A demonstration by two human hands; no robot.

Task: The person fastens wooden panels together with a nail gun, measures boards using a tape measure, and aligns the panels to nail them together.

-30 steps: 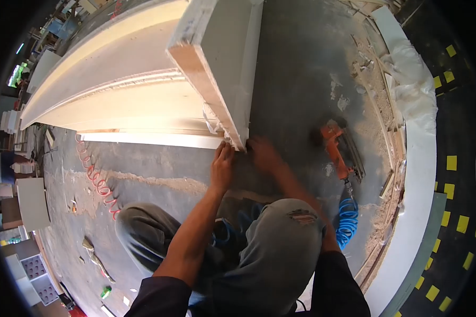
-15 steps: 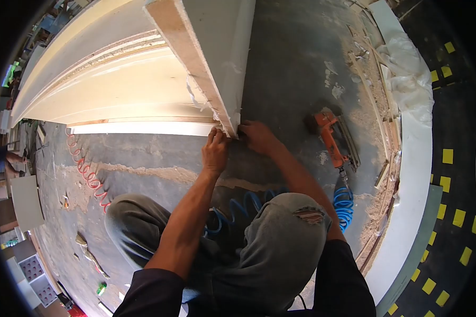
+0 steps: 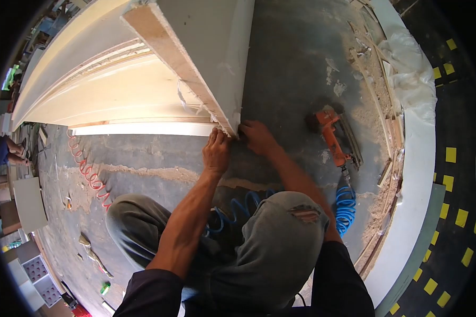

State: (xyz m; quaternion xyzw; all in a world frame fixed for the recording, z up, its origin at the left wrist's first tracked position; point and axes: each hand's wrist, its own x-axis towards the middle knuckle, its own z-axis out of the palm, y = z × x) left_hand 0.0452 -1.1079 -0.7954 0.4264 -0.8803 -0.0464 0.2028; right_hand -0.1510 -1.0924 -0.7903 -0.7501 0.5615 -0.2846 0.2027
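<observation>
A large pale panel frame (image 3: pixel 211 58) stands on the floor, its raw wooden edge running down to a low corner. At the left side of that corner, my left hand (image 3: pixel 216 152) has its fingers together against the end of a white strip (image 3: pixel 143 128). On the other side of the corner, my right hand (image 3: pixel 258 138) has its fingers bent against the panel's bottom edge. What either hand grips, if anything, is too small to tell. An orange nail gun (image 3: pixel 330 138) lies on the floor to the right.
Blue coiled hose (image 3: pixel 345 211) runs from the nail gun; more lies between my knees. Red coiled hose (image 3: pixel 94 182) lies at left. Wood scraps and sawdust (image 3: pixel 375 113) line the right side by a long white board (image 3: pixel 415 185). Another person's legs (image 3: pixel 17 150) show far left.
The panel's upper end has shifted left in view and looks more tilted. Both hands remain at its bottom corner, slightly higher in view. The other person's legs have come into clearer view.
</observation>
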